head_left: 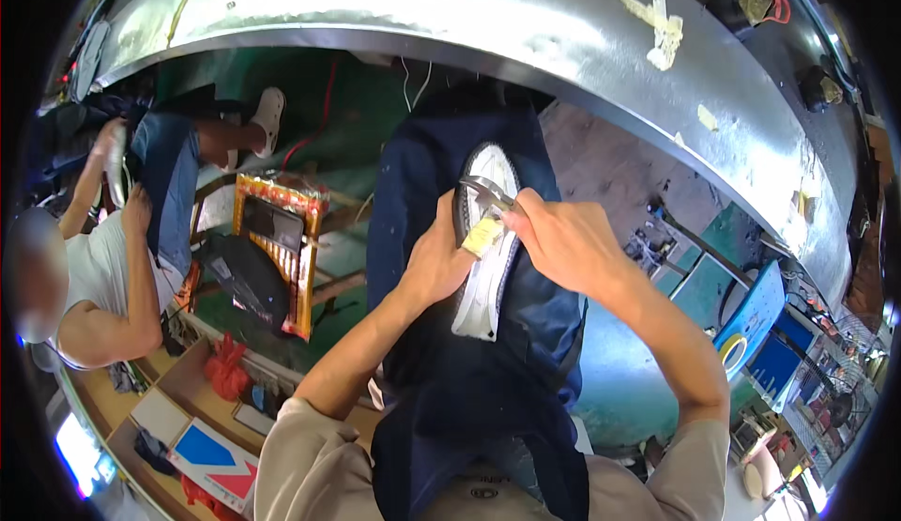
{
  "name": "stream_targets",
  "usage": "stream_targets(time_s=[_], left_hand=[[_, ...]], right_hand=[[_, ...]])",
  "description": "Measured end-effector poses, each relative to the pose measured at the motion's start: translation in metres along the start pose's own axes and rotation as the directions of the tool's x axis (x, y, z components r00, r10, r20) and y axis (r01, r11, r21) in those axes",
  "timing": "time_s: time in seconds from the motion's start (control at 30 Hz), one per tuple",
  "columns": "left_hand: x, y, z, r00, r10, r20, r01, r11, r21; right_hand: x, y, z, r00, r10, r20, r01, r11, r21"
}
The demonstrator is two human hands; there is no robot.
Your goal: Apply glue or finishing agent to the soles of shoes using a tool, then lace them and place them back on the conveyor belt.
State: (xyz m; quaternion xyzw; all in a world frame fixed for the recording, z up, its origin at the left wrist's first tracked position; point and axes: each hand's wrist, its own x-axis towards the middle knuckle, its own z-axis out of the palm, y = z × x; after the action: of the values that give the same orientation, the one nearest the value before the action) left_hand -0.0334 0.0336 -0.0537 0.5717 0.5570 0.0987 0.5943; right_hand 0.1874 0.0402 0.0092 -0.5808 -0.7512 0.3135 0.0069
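Observation:
Across my lap, on the dark blue apron (404, 160), lies a long shoe (477, 310) with its whitish underside up and a dark, ridged edge around it. Wrapped around its left side, my left hand (438, 256) holds it steady. A yellow patch (482, 237) shows on the shoe near the left thumb; whether it is tape or a label I cannot tell. In my closed right hand (563, 239) is a curved metal hand tool (483, 188), its head against the upper part of the underside. The fingers hide its lower part.
Ahead curves a shiny metal bench (394, 5) with dried tape scraps (660, 28). At left, a co-worker (113, 268) sits holding a light shoe (117, 164). A phone (272, 224) and black bag (244, 277) rest on a stool. Right, a blue board (755, 310) and tape roll (735, 354).

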Motion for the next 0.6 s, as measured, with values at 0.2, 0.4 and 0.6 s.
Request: stream_targets(time_s=[0.2, 0.4, 0.6], left_hand=[[-0.017, 0.029, -0.011, 0.952, 0.131, 0.275, 0.236, 0.256, -0.937], [-0.015, -0.012, 0.033, 0.920, -0.350, 0.177, 0.294, 0.313, -0.903], [-0.025, 0.036, -0.005, 0.883, -0.317, 0.347, 0.444, 0.323, -0.836]], right_hand=[[-0.043, 0.013, 0.023, 0.880, 0.448, -0.156, -0.204, 0.653, 0.729], [-0.064, 0.016, -0.004, 0.872, 0.328, -0.363, -0.069, 0.818, 0.571], [-0.017, 0.039, -0.110, 0.717, 0.181, -0.673, -0.386, 0.907, -0.168]])
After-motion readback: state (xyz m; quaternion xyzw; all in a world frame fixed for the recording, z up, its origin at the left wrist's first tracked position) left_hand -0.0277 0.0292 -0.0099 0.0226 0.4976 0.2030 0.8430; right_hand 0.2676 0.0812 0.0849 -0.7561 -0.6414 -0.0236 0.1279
